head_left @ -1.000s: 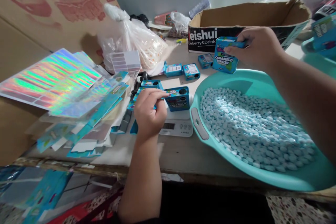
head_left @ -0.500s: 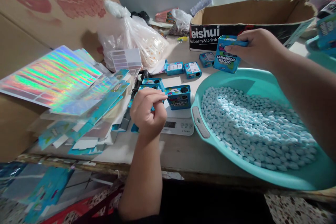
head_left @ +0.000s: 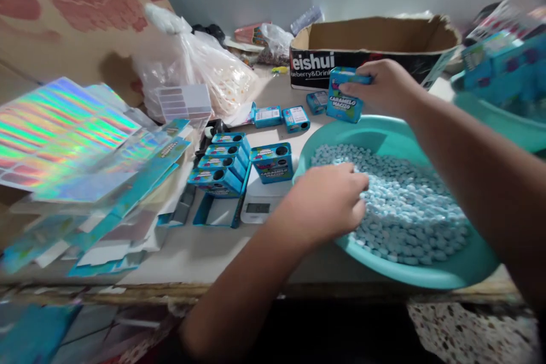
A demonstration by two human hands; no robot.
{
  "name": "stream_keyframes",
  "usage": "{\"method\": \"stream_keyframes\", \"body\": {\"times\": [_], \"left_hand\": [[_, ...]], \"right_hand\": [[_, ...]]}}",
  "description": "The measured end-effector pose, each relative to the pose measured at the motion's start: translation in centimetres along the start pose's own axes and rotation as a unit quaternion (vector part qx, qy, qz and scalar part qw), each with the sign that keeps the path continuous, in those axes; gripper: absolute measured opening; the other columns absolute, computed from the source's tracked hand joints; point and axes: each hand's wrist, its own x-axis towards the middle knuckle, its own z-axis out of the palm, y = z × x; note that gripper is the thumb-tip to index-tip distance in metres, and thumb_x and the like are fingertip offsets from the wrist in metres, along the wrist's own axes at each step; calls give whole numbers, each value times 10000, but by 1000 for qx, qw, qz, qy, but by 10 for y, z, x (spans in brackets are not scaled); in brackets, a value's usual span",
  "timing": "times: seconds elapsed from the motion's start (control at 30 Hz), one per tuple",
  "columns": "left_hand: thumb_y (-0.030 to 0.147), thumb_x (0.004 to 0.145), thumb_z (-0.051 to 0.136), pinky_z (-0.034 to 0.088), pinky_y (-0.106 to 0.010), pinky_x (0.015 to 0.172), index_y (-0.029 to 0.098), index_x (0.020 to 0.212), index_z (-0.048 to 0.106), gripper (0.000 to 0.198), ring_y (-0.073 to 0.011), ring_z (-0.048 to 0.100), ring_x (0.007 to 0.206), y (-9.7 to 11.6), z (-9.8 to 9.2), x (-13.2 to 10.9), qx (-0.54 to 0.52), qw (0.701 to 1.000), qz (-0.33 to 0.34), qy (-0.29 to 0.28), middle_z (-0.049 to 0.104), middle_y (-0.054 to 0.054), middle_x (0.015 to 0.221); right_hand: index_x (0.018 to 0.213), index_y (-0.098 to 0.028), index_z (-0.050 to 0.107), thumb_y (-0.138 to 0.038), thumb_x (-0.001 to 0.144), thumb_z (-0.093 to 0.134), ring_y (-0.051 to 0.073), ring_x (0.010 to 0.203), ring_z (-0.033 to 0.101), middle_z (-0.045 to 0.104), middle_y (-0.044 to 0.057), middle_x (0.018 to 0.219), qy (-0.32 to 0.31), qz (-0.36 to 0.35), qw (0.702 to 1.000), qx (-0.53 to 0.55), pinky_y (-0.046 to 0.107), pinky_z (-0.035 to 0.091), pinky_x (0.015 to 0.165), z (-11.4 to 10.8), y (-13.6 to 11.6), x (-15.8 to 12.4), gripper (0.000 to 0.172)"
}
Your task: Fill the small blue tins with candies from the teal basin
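The right hand [head_left: 388,88] grasped a blue box [head_left: 343,107] between the thumb and the fingers, and below this grip was the turquoise basin [head_left: 409,276] with pale blue candies [head_left: 409,210]. The left hand [head_left: 328,202], lower and to the left of the grip, had curled fingers over the basin, but I could not tell whether it held anything. Farther left of the grip, a second box [head_left: 273,165] stood on the white scale [head_left: 277,196].

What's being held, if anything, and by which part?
The right hand holds a blue box by an upper corner; whether the left hand holds anything cannot be told.
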Motion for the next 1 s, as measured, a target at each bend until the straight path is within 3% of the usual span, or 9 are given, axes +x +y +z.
{"method": "stream_keyframes", "body": {"times": [0.1,0.17,0.43,0.7,0.87,1.0], "left_hand": [[271,817,643,535,-342,678,188,943,760,190,-267,692,846,9,5,23,26,986,-50,-157,742,-95,935],[294,828,642,538,-348,728,208,1002,770,232,-272,694,906,6,8,29,-3,983,-38,-181,752,-83,990],[184,858,607,510,-336,793,202,1021,778,237,-245,684,986,-4,17,25,-72,984,10,-165,759,-56,1025],[180,845,599,456,-329,633,179,993,763,221,-245,683,876,-1,15,24,-45,985,-8,-168,751,-69,965],[164,862,569,376,-299,564,168,918,758,197,-208,661,817,3,11,24,-20,985,25,-170,732,-69,908],[120,837,555,368,-293,559,170,854,742,195,-194,648,793,-2,10,23,-18,989,39,-138,720,-58,872]], "right_hand": [[592,-170,475,-398,823,721,75,537,318,370,-34,563,-46,1,999,3,290,236,527,-3,1,0,407],[610,-172,460,-414,836,703,82,549,330,371,-26,595,-62,2,998,9,286,245,528,-5,-1,0,411],[630,-168,439,-394,860,701,74,561,324,361,-26,621,-66,26,997,-6,289,247,534,-9,-13,-3,415],[628,-163,417,-340,863,703,58,535,323,336,-36,596,-68,50,996,-8,282,252,512,-11,-20,-5,411],[658,-156,482,-378,859,704,67,539,353,384,-29,605,-69,53,996,-12,282,263,513,-8,-17,-4,373],[662,-157,484,-407,858,703,71,539,357,384,-29,600,-67,52,996,-30,288,251,520,-9,-17,-4,386]]}}
